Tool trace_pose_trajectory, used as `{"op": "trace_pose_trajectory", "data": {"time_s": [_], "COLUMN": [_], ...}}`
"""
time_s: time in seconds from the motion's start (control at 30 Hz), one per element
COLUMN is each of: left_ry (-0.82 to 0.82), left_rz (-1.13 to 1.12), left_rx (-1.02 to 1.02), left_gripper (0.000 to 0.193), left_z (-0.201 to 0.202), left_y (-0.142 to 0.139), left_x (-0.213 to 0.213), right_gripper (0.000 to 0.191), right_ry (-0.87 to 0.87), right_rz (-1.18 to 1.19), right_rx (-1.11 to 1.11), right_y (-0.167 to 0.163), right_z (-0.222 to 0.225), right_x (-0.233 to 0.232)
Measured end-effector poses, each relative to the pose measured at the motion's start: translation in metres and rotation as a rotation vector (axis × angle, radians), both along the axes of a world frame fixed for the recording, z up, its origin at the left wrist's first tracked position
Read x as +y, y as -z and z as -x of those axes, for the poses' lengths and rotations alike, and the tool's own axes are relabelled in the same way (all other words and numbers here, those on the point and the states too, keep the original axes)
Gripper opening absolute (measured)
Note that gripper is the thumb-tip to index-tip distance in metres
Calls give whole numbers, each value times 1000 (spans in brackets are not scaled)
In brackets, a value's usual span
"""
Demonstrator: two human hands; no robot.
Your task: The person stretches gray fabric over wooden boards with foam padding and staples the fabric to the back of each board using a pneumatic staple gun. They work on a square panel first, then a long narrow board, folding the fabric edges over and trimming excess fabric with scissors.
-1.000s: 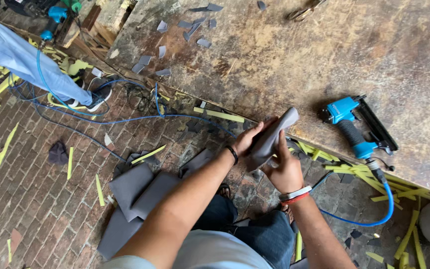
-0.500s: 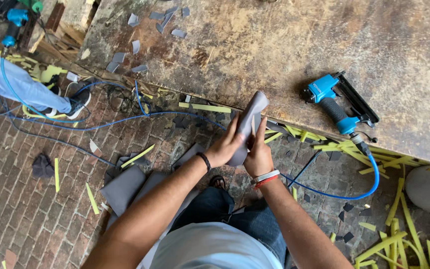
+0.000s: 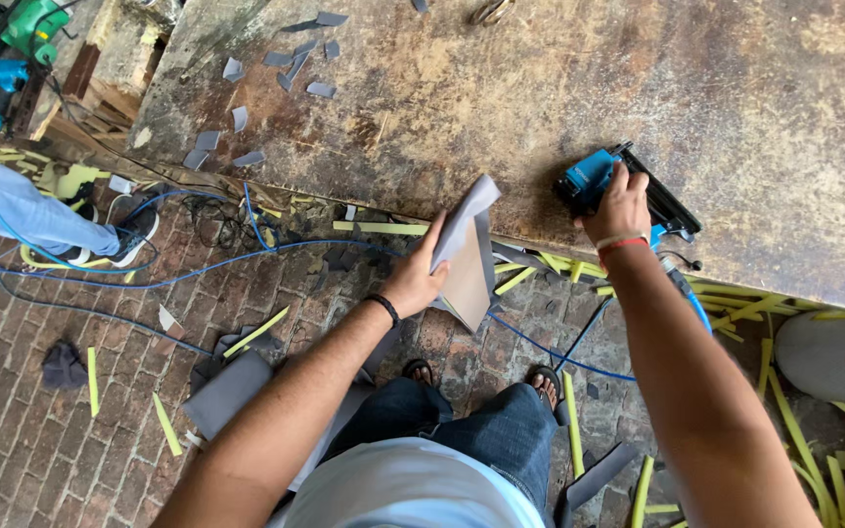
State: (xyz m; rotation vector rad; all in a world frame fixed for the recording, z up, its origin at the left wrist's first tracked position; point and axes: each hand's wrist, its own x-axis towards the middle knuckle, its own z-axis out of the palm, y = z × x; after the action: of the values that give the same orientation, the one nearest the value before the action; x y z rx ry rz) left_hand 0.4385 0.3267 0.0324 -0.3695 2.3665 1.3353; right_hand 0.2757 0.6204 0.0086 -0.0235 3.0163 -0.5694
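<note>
Gripping a flat wedge-shaped board piece (image 3: pixel 464 256) wrapped in smooth grey sheet, the left hand (image 3: pixel 413 279) is closed around its lower edge, just off the rim of the worn, stained wooden worktable (image 3: pixel 422 108). The blue and black staple gun (image 3: pixel 606 186) lying on the tabletop is clasped by the right hand (image 3: pixel 621 205). Grey offcuts (image 3: pixel 290 59) are scattered on the rough boards, yellow strips (image 3: pixel 256 332) on the brick floor (image 3: pixel 12 450).
</note>
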Motion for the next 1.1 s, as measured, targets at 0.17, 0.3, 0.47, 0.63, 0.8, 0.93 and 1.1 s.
{"op": "trace_pose_trajectory", "data": {"time_s": [0.17,0.3,0.47,0.63,0.8,0.93,1.1], "left_ry": [125,50,139,152,241,234,267], "left_rz": [-5,15,0,51,52,29,18], "left_rx": [411,221,410,191,426,323,305], "left_gripper": [93,90,95,93,99,99,100], "left_z": [6,6,9,9,8,12,12], "left_y": [4,11,12,10,6,1,-3], "left_x": [-6,-7,-11,-12,-6,-2,-2], "right_gripper": [106,88,46,43,41,41,42], "right_ry": [126,142,-128,-267,-237,-183,-251], "right_rz": [-100,-48,624,482,598,570,548], "right_rx": [-86,-332,-182,-188,-175,-231,-193], "right_y": [-6,-35,-64,-69,-69,-67,-59], "right_z": [5,-6,-104,-131,-128,-131,-141], "right_x": [-5,-13,-17,-46,-49,-44,-47]}}
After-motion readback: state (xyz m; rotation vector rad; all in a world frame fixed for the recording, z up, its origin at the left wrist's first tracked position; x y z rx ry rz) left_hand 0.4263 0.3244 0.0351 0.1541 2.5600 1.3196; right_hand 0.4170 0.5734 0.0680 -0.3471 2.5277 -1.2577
